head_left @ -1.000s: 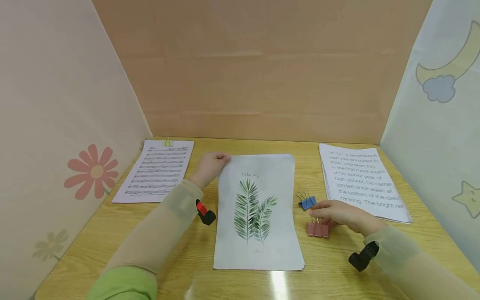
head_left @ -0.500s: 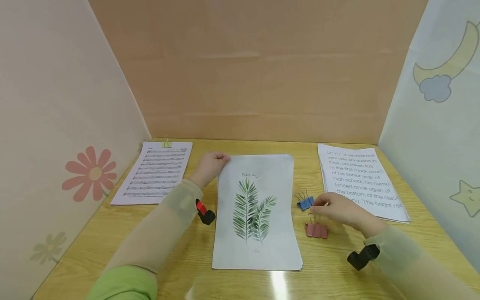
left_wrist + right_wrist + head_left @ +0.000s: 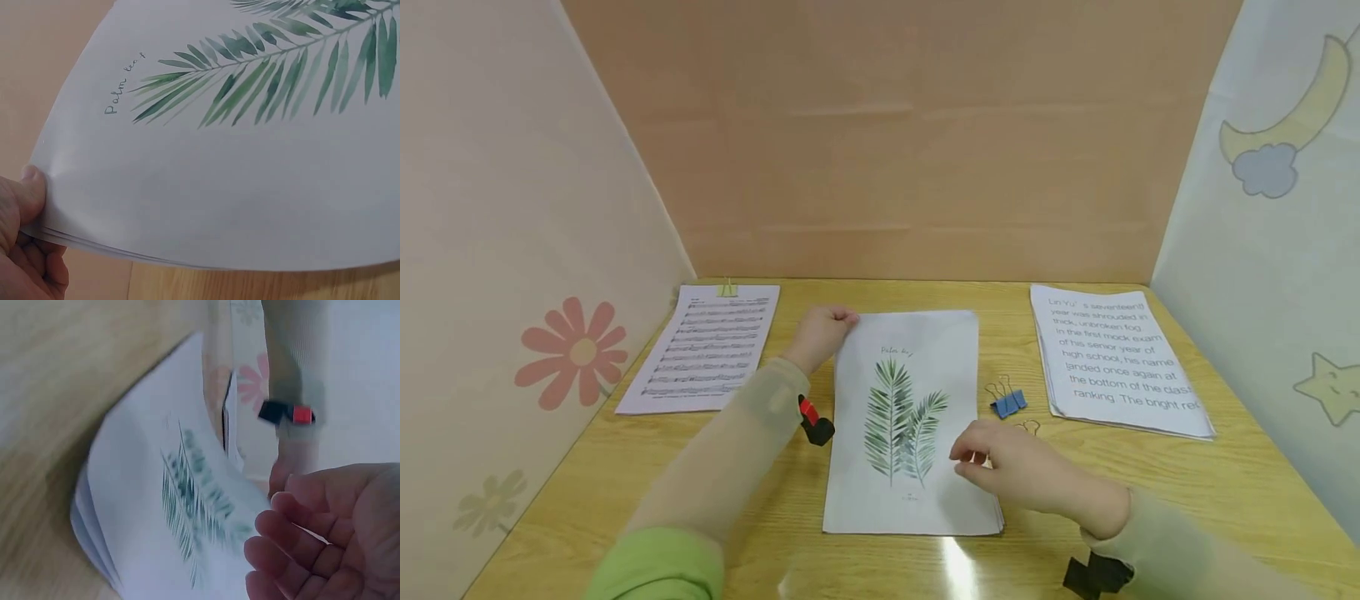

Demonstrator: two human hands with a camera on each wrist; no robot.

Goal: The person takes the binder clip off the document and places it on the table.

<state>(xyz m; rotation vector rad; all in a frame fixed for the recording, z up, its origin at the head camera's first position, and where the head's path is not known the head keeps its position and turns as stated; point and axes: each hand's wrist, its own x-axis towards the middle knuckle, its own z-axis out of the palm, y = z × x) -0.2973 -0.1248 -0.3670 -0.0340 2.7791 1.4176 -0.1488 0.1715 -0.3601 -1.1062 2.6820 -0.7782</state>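
In the head view a stack of paper (image 3: 917, 508) printed with palm leaves lies in the middle of the table. My left hand (image 3: 822, 337) pinches its top left corner; the left wrist view shows the thumb on top, fingers beneath, and several sheet edges of the lifted paper (image 3: 187, 187). My right hand (image 3: 1030, 471) hovers near the stack's right edge, its fingers loosely bent around nothing, as the right wrist view also shows. Behind that hand only the wire handles of the pink binder clip (image 3: 1030, 427) show. A blue binder clip (image 3: 1008, 404) lies just beyond.
Sheet music (image 3: 707, 358) with a yellow-green binder clip (image 3: 727, 290) on its top edge lies at the left. Another stack of printed text (image 3: 1116, 358) is at the right. Walls stand at the back and both sides of the wooden table (image 3: 760, 500).
My right hand has left the pink binder clip's handles and moved left and toward me, to the paper's right edge. My left hand keeps its pinch on the corner.
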